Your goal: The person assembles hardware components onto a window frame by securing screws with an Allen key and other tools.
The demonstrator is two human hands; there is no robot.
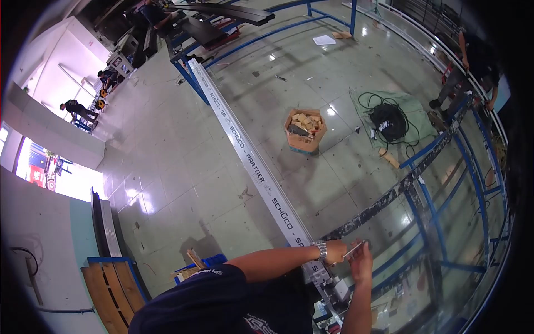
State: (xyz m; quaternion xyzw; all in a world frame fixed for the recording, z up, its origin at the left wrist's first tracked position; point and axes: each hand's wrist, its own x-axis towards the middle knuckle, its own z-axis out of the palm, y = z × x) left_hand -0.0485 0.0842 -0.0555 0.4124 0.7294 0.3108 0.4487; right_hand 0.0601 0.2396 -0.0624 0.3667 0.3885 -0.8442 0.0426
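My left hand [335, 252], with a metal watch [320, 250] at its wrist, is closed near the end of a long silver profile [245, 150] printed with lettering. Close beside it on the right, my right hand [361, 264] has its fingers bent around a thin, light metallic piece [354, 250]. This piece spans the gap between both hands, and its exact kind is too small to make out. Just below the hands, a small metal block-like fitting [340, 288] sits by the profile's near end. The left fingertips are partly hidden.
The profile's far end rests on a blue frame [192, 80]; another blue frame [389, 200] stands at right. On the floor are a cardboard box of offcuts [305, 131] and a black cable coil [389, 121]. A person [473, 67] stands at far right.
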